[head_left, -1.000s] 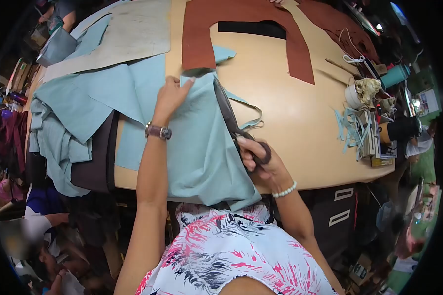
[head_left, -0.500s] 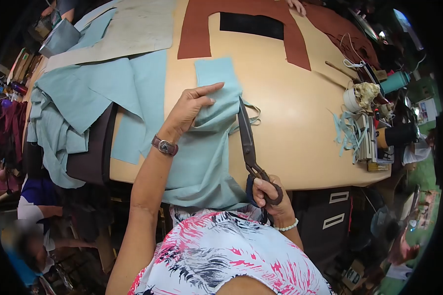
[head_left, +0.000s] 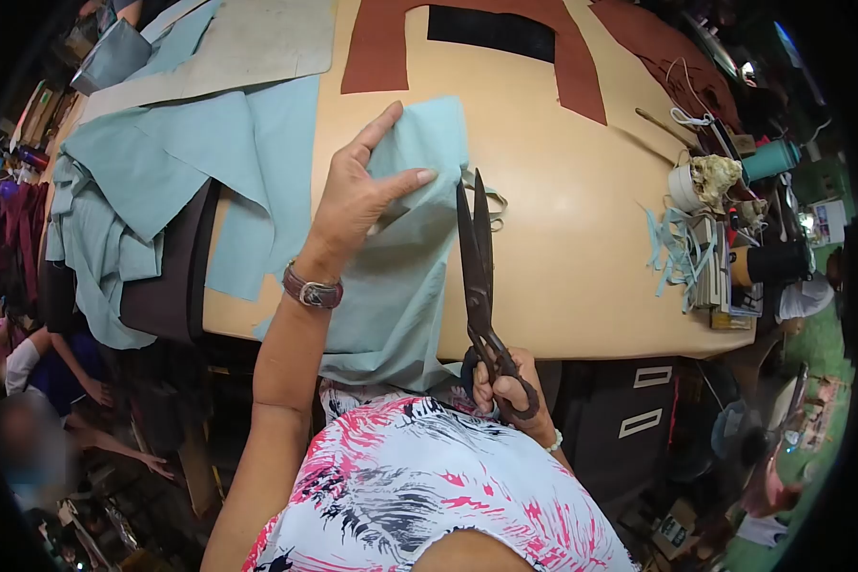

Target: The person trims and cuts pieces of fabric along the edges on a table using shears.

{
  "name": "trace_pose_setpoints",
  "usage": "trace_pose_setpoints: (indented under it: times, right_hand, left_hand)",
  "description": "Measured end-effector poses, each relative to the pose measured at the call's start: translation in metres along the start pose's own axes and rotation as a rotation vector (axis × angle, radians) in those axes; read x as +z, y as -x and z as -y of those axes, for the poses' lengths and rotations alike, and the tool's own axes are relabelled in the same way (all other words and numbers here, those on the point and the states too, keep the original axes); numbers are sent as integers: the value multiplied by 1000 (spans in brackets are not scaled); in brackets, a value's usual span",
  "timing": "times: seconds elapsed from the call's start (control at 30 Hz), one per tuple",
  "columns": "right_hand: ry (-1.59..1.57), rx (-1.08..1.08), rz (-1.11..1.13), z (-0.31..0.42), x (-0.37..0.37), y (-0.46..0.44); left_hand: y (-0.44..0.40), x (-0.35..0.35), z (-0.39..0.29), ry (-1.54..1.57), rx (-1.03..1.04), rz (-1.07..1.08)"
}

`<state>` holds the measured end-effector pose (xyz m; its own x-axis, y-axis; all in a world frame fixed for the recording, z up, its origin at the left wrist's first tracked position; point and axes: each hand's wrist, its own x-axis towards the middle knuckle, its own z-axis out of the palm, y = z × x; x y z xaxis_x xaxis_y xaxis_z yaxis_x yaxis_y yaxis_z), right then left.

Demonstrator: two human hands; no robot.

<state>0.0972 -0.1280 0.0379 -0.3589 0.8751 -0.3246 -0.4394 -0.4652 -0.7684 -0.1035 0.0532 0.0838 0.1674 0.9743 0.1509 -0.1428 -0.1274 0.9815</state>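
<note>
My left hand (head_left: 351, 200) holds up a piece of light blue-green cloth (head_left: 431, 133). Its thumb lies across the front, and some fingers are hidden behind the fabric. The cloth drapes down over the table edge to my lap. My right hand (head_left: 534, 377) grips the dark handles of a pair of large scissors (head_left: 480, 257). The blades stand slightly parted, tips pointing away from me, beside the cloth's right edge. A thin cut strip (head_left: 497, 202) lies curled on the table just right of the blade tips.
More blue-green cloth (head_left: 172, 162) lies heaped at left under a pale pattern sheet (head_left: 257, 43). Rust-brown pieces (head_left: 377, 52) and a black piece (head_left: 491, 36) lie at the back. Fabric strips (head_left: 679, 250), a white cup (head_left: 683, 189) and a thread spool (head_left: 777, 260) stand at right.
My left hand has lifted and turned the cloth's upper end, with the thumb now across it. The scissor blades have parted slightly. The other person's hand at the back has left view.
</note>
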Motion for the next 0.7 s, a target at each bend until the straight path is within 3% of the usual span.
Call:
trace_pose_setpoints:
  times: [0.27, 0.57, 0.7]
  right_hand:
    - [106, 65, -12, 12, 2, -4]
    - [39, -25, -8, 11, 16, -15]
    - [43, -38, -4, 12, 18, -18]
  left_hand:
    - [-1, -6, -10, -106, 48, 89]
    - [13, -1, -12, -479, 320, -14]
    - [17, 2, -19, -459, 236, -5]
